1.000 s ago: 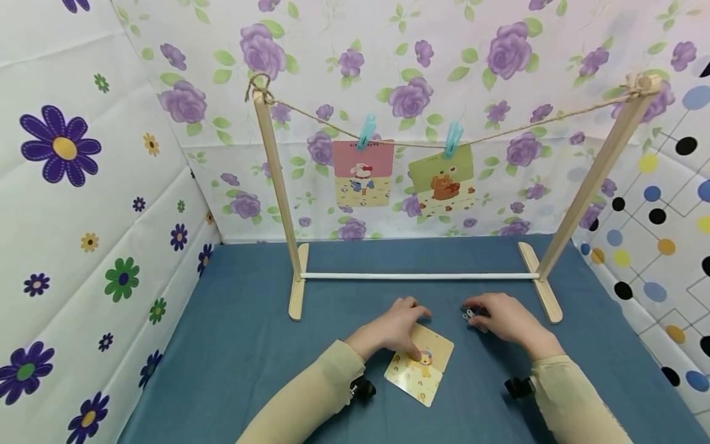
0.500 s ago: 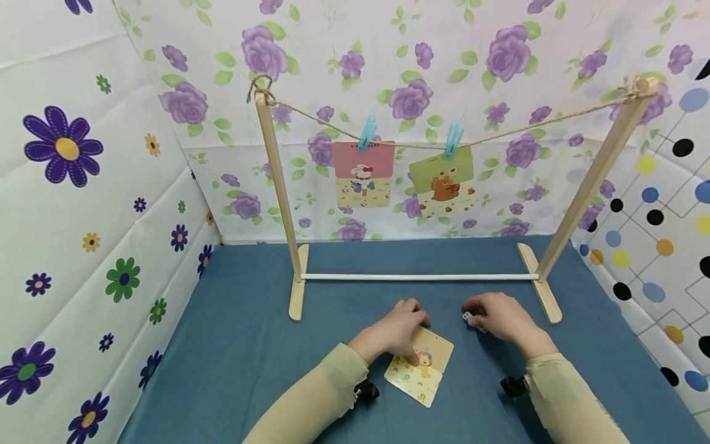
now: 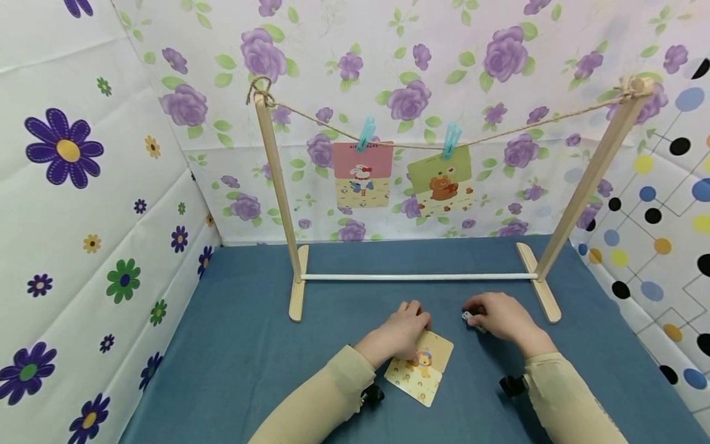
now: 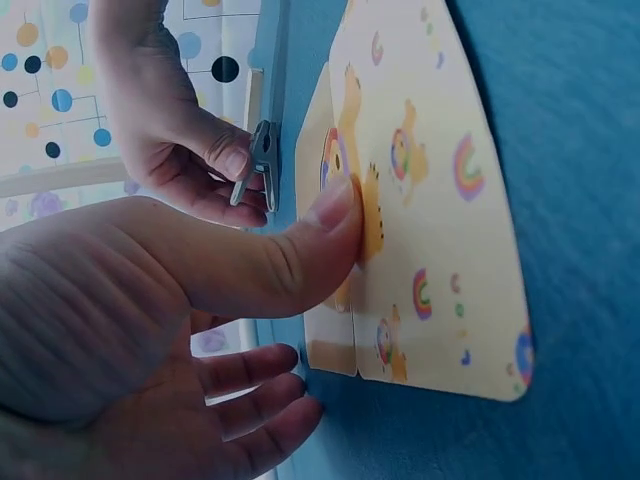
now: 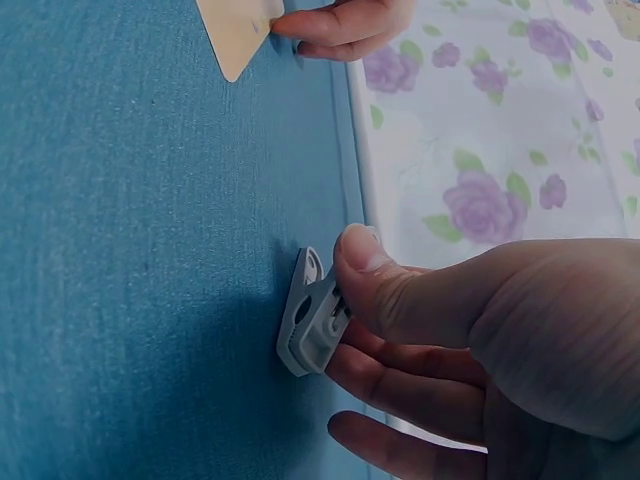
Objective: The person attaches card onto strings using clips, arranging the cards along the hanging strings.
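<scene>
A pale yellow card (image 3: 429, 370) with a lion print lies on the blue cloth. My left hand (image 3: 396, 333) is on its upper left part, the thumb (image 4: 330, 215) on the printed face and the fingers bent at the far edge. To the right, my right hand (image 3: 501, 317) pinches a grey clothespin (image 5: 315, 325) between thumb and fingers, just over the cloth. Behind, a pink rabbit card (image 3: 363, 176) and a green bear card (image 3: 442, 182) hang from a twine line (image 3: 510, 131), each held by a blue clothespin (image 3: 452, 139).
The line is tied between a left wooden post (image 3: 277, 185) and a right wooden post (image 3: 596, 179), both on flat wooden feet. A white rod (image 3: 416, 277) joins the posts low down, beyond both hands. Flowered and dotted cloth walls surround the blue surface.
My left hand has shifted slightly right over the lion card, its fingers drawing closer together. The right hand keeps the grey clothespin in almost the same spot, having turned it a little.
</scene>
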`<action>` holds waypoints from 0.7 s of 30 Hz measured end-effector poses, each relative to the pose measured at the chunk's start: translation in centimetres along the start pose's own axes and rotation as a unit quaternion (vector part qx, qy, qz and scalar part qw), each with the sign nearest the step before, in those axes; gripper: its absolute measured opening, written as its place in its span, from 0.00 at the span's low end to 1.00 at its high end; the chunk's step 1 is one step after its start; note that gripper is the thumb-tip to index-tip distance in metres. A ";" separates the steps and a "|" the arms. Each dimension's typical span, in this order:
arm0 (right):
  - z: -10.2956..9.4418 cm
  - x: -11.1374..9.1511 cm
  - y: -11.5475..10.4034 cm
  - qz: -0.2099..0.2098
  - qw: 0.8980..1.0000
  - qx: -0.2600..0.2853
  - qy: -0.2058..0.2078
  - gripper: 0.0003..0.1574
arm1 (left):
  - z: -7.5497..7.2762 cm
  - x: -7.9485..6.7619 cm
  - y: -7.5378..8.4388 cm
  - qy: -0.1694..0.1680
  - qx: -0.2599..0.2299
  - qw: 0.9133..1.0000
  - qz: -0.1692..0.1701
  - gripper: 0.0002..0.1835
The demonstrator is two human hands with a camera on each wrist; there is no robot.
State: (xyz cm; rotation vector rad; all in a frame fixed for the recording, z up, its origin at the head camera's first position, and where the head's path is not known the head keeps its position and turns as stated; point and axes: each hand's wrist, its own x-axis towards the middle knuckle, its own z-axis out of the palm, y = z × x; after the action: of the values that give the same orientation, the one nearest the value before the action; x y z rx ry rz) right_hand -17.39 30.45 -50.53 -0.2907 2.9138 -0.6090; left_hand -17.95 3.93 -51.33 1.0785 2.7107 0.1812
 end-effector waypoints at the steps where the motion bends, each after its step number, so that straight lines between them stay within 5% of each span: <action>1: 0.0 0.0 0.0 0.001 1.000 0.002 0.000 0.17 | 0.0 0.0 0.0 0.000 0.001 1.000 -0.001 0.32; 21: 0.1 0.1 0.8 0.011 1.000 0.018 0.002 0.20 | 0.3 0.1 0.1 0.005 -0.009 1.000 -0.003 0.33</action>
State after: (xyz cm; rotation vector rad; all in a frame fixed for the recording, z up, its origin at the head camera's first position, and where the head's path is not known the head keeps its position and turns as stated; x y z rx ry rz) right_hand -17.57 31.08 -50.99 -0.2533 2.9016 -0.6583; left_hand -17.89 4.07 -51.63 1.0674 2.7152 0.2107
